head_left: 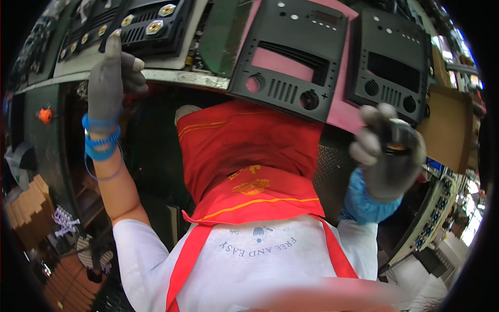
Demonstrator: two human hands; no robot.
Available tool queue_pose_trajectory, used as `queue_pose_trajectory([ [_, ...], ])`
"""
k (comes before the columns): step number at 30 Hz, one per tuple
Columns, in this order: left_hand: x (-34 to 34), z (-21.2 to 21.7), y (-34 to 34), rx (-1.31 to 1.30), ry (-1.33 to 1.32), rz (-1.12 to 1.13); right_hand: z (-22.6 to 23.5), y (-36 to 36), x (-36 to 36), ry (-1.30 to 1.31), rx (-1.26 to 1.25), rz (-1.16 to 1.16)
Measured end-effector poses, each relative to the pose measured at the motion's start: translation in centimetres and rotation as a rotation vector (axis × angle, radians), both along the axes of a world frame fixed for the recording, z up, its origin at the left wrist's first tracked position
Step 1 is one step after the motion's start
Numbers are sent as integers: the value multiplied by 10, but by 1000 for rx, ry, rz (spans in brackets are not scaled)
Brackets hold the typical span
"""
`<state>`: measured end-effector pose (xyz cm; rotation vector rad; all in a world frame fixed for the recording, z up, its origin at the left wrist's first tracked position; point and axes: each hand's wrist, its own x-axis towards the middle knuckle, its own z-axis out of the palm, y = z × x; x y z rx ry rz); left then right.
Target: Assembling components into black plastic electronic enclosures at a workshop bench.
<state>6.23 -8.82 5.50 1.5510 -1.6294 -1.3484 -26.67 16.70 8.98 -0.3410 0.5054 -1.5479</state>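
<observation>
My left hand [112, 78], in a grey glove, reaches up to the edge of a black vented panel [176, 39] with brass nut fittings [155, 27]. Its index finger is stretched out, the other fingers are bent apart from it, and nothing shows in them. At the right, my gloved right hand [387, 161] is closed around a dark round part [399, 139] with a brassy glint, blurred by motion. Beyond that hand lies a black panel [387, 54] with slots and two round holes. A similar panel [288, 57] lies left of it, tilted toward me.
Pink sheet [345, 106] lies under the two right-hand panels along the bench edge [192, 78]. An open cardboard box [447, 127] stands at the right, near a rack of small parts [436, 208]. Stacked cardboard [30, 205] sits at the lower left.
</observation>
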Motion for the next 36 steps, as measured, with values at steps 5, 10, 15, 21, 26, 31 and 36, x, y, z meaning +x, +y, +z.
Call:
queue_pose_trajectory([
  [5,-56,-10,101,-605,331,-388,-29,-42,45,-117,37,218],
  [10,-94,-14,138,-855,373,-332,-41,-49,66,213,123,146],
  [15,-97,-30,145,-731,422,-220,-44,-50,80,553,121,-126],
  [21,-91,-47,143,477,1225,-130,-43,-59,79,1539,-392,-366],
  [26,-95,-48,140,627,1285,-154,-38,-60,79,1506,-272,-392],
  [31,-91,-54,146,454,1292,-113,-41,-67,80,1539,-360,-419],
  [36,-75,-68,143,686,1283,-36,-40,-64,70,1661,-627,-223],
])
